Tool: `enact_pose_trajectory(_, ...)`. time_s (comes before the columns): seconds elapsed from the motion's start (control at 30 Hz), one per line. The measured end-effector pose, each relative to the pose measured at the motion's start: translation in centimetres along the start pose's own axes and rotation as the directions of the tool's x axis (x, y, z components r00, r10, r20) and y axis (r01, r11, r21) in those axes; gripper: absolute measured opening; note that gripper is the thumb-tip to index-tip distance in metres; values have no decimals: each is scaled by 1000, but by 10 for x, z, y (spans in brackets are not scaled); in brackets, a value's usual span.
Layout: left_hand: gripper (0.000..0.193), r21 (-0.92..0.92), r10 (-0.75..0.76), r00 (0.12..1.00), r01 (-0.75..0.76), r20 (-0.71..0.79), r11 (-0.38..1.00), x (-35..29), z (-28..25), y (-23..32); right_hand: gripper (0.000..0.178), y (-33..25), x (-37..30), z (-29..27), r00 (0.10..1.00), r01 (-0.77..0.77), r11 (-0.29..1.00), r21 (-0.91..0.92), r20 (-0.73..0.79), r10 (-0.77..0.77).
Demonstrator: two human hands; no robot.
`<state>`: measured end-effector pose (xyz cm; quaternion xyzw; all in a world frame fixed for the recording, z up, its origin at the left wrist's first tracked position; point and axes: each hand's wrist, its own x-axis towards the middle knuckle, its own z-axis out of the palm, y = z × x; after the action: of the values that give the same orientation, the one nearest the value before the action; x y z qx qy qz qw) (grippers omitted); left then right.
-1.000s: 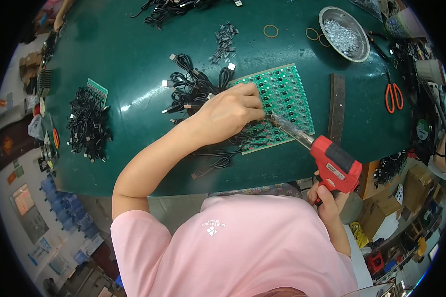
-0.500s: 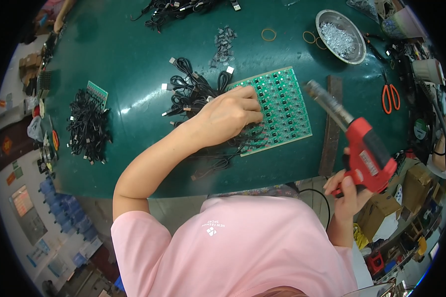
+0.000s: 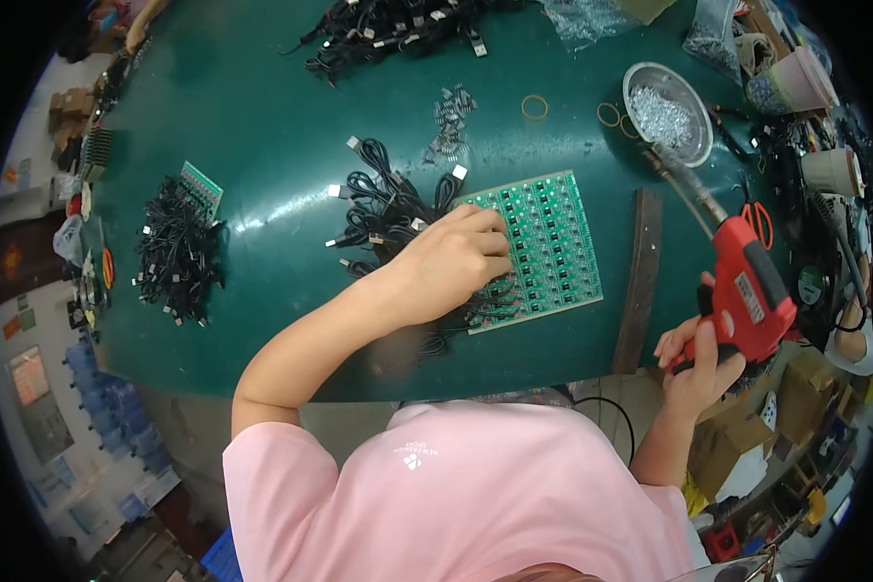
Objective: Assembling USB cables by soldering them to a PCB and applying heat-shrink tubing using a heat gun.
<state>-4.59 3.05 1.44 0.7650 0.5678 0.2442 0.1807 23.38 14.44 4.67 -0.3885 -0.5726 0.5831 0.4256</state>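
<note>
My left hand (image 3: 453,260), its fingers curled and pressed together, rests on the left part of a green circuit board (image 3: 553,242) with rows of small black parts. Its fingertips hide whatever they hold. Thin black leads with reddish ends lie beside them on the board. A bunch of black USB cables (image 3: 383,199) spreads out behind this hand, partly covered by it. On the right, my right hand (image 3: 698,364) is closed around the handle of a red soldering gun (image 3: 747,281). Its metal tip points away from me, at the near rim of a metal bowl (image 3: 703,116); I cannot tell whether they touch.
A dark flat bar (image 3: 640,281) lies right of the board. Small black components (image 3: 451,121) are heaped behind the cables. Orange-handled scissors (image 3: 761,223) lie beyond the gun. Another cable bundle (image 3: 175,252) sits at left, more cables (image 3: 398,29) at the far edge.
The soldering gun has moved right and away from the board, its tip now by the bowl. My left hand stays on the board. The whole view has shifted slightly.
</note>
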Motion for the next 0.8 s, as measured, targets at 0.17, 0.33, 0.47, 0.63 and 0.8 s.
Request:
enact_pose_trajectory(0.17,27,110,-22,998,15,62,994,1,-9,7,60,18,-44,-20,977,-188,977,98,120,175)
enact_pose_trajectory(0.33,27,175,-10,994,-9,107,984,-2,-7,6,58,15,-64,-25,892,-356,934,30,308,330)
enact_pose_trajectory(0.47,27,194,11,994,-32,110,981,-5,-5,5,53,19,-78,-32,868,-399,917,-11,317,381)
enact_pose_trajectory(0.63,27,214,22,991,-50,130,976,-5,-4,5,48,19,-78,-31,854,-414,910,5,349,386)
enact_pose_trajectory(0.8,26,227,35,992,-62,123,972,-6,-3,4,47,15,-77,-26,836,-464,886,-5,329,440)
